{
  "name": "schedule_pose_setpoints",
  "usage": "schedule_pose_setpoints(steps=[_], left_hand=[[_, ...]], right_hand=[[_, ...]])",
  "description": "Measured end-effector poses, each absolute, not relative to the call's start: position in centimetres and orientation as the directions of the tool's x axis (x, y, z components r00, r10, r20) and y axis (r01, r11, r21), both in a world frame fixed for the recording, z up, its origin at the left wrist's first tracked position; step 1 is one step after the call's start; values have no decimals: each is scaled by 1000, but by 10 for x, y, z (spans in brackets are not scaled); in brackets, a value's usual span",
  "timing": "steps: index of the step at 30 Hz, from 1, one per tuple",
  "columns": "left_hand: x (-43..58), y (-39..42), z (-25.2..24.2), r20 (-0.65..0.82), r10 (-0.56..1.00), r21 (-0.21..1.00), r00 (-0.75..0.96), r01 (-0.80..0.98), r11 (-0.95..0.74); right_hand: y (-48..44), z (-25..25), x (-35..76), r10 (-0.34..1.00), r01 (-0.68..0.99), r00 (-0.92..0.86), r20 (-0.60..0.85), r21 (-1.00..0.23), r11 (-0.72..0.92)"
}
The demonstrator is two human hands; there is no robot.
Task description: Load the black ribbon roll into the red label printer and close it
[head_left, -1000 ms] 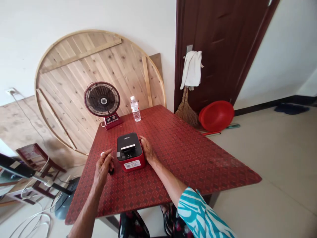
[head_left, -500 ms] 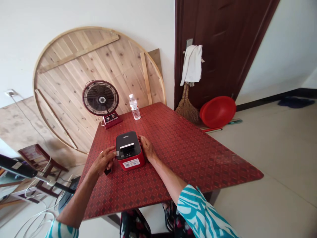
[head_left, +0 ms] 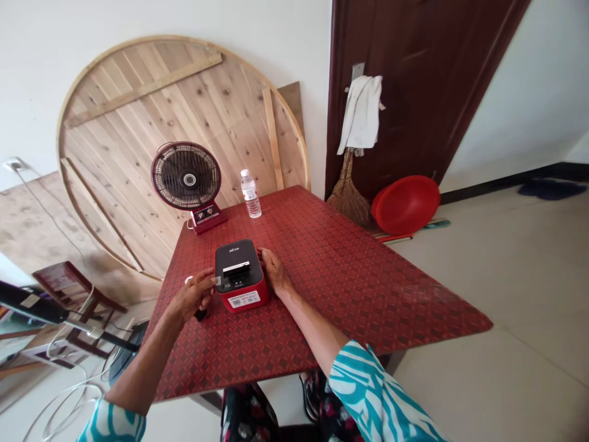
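Note:
A small label printer [head_left: 246,294], red below with a black top, sits on the red patterned table [head_left: 350,288]. A strip of white paper shows at its slot, and a white label with a code is on its near side. My left hand [head_left: 196,294] is at the printer's left edge, its fingertips closed on a small piece of clear tape [head_left: 218,281] at the corner. Below that hand is a black object [head_left: 201,314], mostly hidden. My right hand [head_left: 275,270] grips the printer's right side, its fingers curled against the wall.
Towards the back of the table stand a dark red fan [head_left: 188,184] and a water bottle [head_left: 251,195]. A large round wooden board [head_left: 115,123] leans on the wall. Beside the door are a broom [head_left: 350,196] and a red basin [head_left: 407,205]. A wooden chair [head_left: 76,288] is at left.
My view has tilted slightly downward. Both hands keep nearly the same places on the printer, and a bit of white now shows more behind my left hand.

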State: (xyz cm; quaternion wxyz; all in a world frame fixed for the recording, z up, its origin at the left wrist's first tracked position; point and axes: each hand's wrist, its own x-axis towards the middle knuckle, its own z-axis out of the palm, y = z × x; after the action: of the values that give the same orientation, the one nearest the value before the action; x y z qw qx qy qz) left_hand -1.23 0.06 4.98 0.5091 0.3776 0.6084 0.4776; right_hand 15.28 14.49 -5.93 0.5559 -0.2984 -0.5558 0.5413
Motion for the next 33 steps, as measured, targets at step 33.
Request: schedule_pose_setpoints(steps=[33], left_hand=[[-15,8,38,-416,888,895,-198,-265,360]], right_hand=[[136,-57,154,947,-209,-147,287,-944,254]])
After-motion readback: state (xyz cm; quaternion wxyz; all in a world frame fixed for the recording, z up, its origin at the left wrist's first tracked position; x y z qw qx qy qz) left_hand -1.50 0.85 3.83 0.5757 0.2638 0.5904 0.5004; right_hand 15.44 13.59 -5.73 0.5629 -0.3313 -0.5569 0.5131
